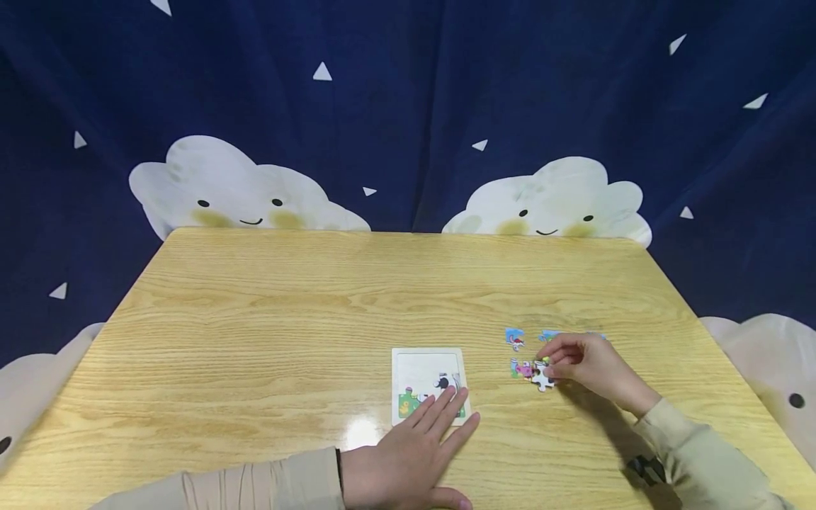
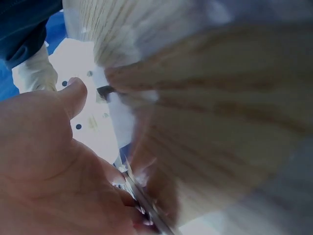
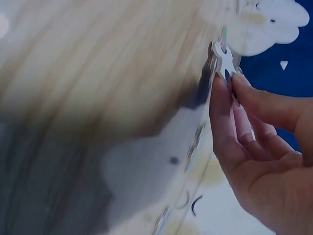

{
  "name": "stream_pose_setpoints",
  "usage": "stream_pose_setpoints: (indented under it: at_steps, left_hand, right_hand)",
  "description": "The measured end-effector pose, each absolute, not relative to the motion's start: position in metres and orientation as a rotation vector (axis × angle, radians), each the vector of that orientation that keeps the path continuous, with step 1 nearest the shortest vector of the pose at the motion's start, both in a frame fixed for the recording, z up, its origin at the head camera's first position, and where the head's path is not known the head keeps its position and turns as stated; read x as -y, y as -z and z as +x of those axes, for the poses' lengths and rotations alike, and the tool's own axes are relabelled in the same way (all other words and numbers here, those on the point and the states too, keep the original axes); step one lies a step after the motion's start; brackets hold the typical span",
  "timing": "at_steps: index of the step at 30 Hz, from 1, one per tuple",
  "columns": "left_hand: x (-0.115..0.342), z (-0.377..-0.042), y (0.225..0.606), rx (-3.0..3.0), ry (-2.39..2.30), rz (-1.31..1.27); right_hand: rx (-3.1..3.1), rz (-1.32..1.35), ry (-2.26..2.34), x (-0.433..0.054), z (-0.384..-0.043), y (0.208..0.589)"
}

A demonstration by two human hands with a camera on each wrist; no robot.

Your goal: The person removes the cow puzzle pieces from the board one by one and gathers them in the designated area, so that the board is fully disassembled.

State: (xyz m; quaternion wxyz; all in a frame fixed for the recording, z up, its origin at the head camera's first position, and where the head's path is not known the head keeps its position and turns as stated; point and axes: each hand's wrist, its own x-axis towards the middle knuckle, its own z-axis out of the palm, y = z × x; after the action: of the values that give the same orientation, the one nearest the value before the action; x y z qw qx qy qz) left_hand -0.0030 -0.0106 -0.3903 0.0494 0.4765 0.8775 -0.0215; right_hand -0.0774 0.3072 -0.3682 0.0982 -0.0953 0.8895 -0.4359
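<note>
In the head view my left hand (image 1: 414,453) lies with straight fingers across the lower part of a white-framed jigsaw tray (image 1: 395,361). Green and black-and-white picture pieces (image 1: 408,404) fill the tray's lower part around my fingers; some are covered. To the right, my right hand (image 1: 593,368) pinches a puzzle piece (image 1: 543,378), its white side showing, between thumb and fingers. The right wrist view shows this piece (image 3: 225,59) held on edge by the fingertips, close to the tabletop. In the left wrist view the tray's edge (image 2: 142,196) runs by the fingers.
Loose picture pieces lie near my right hand: one with a red figure (image 1: 515,339), a pink one (image 1: 523,369), and blue ones (image 1: 550,333) behind the hand, partly hidden. The wooden table (image 1: 255,304) ends at a dark blue curtain (image 1: 395,92) with clouds.
</note>
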Motion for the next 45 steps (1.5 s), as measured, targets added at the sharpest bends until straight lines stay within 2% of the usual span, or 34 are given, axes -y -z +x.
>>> stream_pose_setpoints:
  at_steps: [11, 30, 39, 45]
  left_hand:
    - [0.010, -0.003, 0.391, -2.678, 0.069, 1.473]
    - [0.009, -0.003, 0.393, -2.700, 0.093, 1.521]
    - [0.008, -0.003, 0.393, -2.703, 0.100, 1.494]
    - [0.008, -0.003, 0.395, -2.725, 0.122, 1.511]
  right_hand:
    - [-2.821, -0.223, 1.060, -0.335, -0.078, 0.368]
    - [-2.904, -0.309, 0.964, -0.333, -0.076, 0.374]
    - [-2.797, -0.578, 1.126, -0.290, -0.073, 0.362]
    - [-2.639, -0.595, 1.195, -0.252, -0.078, 0.359]
